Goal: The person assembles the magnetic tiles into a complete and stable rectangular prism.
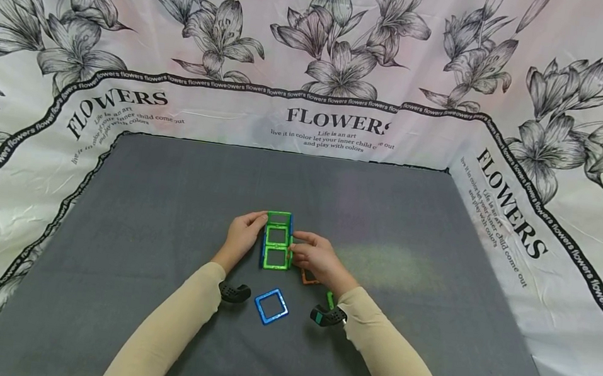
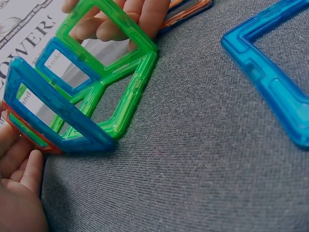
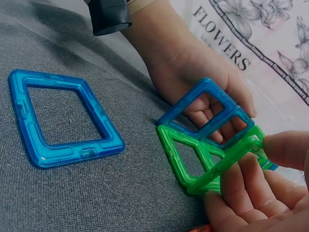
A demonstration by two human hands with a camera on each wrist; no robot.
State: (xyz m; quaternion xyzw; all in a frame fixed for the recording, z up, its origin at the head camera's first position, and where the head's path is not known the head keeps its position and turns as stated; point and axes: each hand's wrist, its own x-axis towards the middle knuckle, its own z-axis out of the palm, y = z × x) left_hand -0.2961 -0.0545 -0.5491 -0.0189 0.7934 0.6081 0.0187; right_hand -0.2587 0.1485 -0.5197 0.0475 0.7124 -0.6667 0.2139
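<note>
Writing first. The white printed cloth (image 1: 230, 121) behind my table reads FLOWERS in black capitals, three times. Smaller lines beneath the middle one: "Life is an art / live it in color let your inner child come out / and play with colors." A black band (image 1: 313, 97) above repeats "flowers" in pale letters. I can read no maker's name on the pieces.

Right hand (image 1: 321, 259): fingers bent, thumb and fingertips pinching the upright green frame (image 3: 223, 164) on the right side of the magnetic-tile build (image 1: 276, 246). My fingers show through that frame's opening.

Left hand (image 1: 242, 234): at the build's left side, index fingertip by the far corner, other fingers bent behind the upright blue frames (image 3: 182, 101). The fingertips touch; whether they truly grip, I can't tell.

The build sits on the gray tablecloth (image 1: 370, 362) between both hands, a row of green squares with walls along it.

Loose pieces: a blue square (image 1: 260, 311) nearer my body, set askew; an orange piece (image 1: 309, 281) partly under the right hand; a green piece (image 1: 330, 300) by the right wrist, mostly hidden. Black device on each wrist; cream sleeves (image 1: 163, 328).
</note>
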